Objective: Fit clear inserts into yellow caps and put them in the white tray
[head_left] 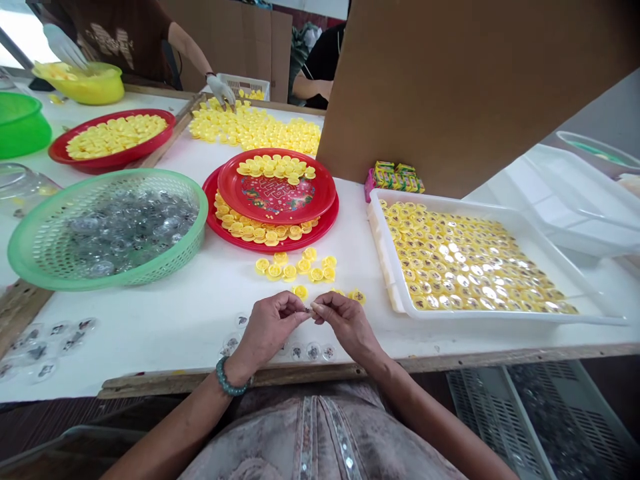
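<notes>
My left hand (274,327) and my right hand (345,323) meet over the near edge of the table, fingertips pinched together. Between them is something small that I cannot make out; the fingers cover most of it. Just beyond the hands lie several loose yellow round pieces (289,272). Clear round discs with dark printed figures (313,351) rest on the white tabletop under and beside my wrists. More such clear discs (41,351) lie at the left.
A green basket (30,263) of clear parts stands left. Stacked red plates (280,208) hold yellow pieces. At right, a white tray (387,267) carries finished-looking yellow discs below a cardboard panel (450,93). A co-worker's gloved hand (220,90) touches a yellow pile (270,130).
</notes>
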A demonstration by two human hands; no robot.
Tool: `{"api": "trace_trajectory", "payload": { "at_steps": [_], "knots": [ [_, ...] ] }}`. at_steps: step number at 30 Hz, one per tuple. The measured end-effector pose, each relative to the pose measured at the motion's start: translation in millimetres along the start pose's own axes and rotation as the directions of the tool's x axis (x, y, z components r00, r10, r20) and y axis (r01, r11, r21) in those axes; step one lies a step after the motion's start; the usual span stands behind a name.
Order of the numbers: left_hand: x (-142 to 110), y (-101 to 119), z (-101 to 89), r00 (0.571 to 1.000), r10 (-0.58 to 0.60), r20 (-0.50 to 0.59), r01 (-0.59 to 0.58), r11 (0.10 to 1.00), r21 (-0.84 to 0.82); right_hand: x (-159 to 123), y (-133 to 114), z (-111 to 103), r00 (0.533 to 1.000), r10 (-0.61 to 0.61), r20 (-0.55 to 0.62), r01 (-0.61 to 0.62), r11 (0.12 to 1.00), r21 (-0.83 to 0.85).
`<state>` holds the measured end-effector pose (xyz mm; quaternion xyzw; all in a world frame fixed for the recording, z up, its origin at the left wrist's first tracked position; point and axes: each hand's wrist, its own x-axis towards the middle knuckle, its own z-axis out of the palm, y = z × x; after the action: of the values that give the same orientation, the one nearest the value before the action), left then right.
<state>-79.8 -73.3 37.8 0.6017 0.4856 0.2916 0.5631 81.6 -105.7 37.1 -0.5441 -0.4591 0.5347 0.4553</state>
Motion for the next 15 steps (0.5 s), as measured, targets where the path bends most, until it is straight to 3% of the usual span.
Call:
{"api": "trace_trajectory", "payload": {
  "at_steps": [4,8,11,15],
  "knots": [
    [0.8,-7.5,2.9,0.998,-0.056,-0.018,0.052,0.984,-0.171,-2.9,3.9,3.6,1.000,-0.008,0.020,0.007,0.998,0.069],
    [-1.7,-6.9,2.8,0.995,-0.090,0.032,0.095,0.958,-0.269,-3.5,6.4,2.5,0.998,-0.041,0.053,0.039,0.998,0.041],
    [-6.0,-0.8,-0.8,0.999,0.005,0.054,-0.001,0.997,-0.077,-0.1,2.2,-3.9,0.984,-0.101,0.147,0.125,0.978,-0.166],
    [-10.9,1.6,-5.7,0.993,0.099,0.058,-0.110,0.963,0.247,2.9,-5.3,-9.1,0.929,-0.200,0.311,0.328,0.834,-0.444]
  ]
}}
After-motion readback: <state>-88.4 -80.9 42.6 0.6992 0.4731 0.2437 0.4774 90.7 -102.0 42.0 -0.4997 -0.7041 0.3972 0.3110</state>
